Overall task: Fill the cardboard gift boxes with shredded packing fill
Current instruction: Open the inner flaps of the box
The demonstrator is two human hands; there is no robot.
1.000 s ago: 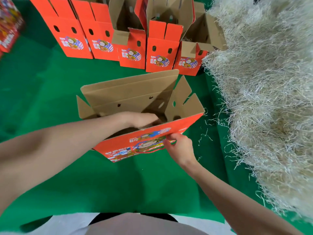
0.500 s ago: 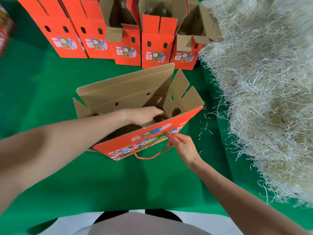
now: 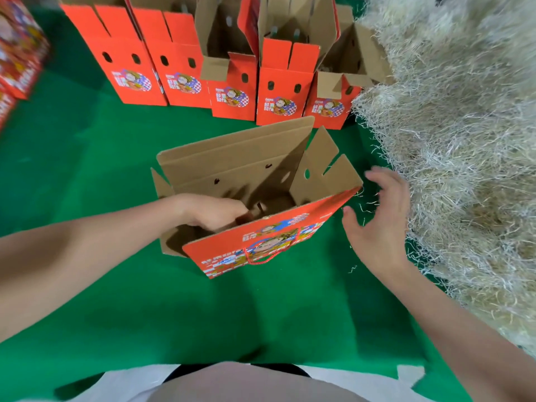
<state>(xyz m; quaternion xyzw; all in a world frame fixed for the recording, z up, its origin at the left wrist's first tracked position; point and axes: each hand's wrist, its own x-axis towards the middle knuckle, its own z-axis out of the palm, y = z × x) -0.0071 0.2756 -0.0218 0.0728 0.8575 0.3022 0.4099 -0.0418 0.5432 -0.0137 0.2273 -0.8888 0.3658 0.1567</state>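
Head view, bench from above.

Fingers (image 3: pixel 388 181) of the right hand (image 3: pixel 377 227) are spread apart and straight and hold nothing. The hand hangs between the open box (image 3: pixel 246 163) and the shredded fill (image 3: pixel 464 140). Its fingertips are near the pile's edge, and blur hides whether they touch it.

Left hand (image 3: pixel 211 213) is inside the box near the front wall. The fingers are curled downward and the tips are hidden behind that wall, so I cannot tell whether they grip anything.

The box stands upright on the green cover (image 3: pixel 145 300) with its flaps up. I see no fill inside. The rope handle (image 3: pixel 269 256) hangs down the printed front face. The fill is a large heap along the right side, just beside the box. A row of boxes (image 3: pixel 278 94) stands behind, flaps open.

Step in hand, as I judge it: take the first handful.

Notes for doing it well:
- Drive the spread fingers deep into the heap before closing them, since the strands are springy and tangle.
- Lift clear of the pile so trailing strands break off.
- Brace the box from inside with the left hand, because the box is light and tips easily.
- Drop the fill past the raised side flaps and press it down.
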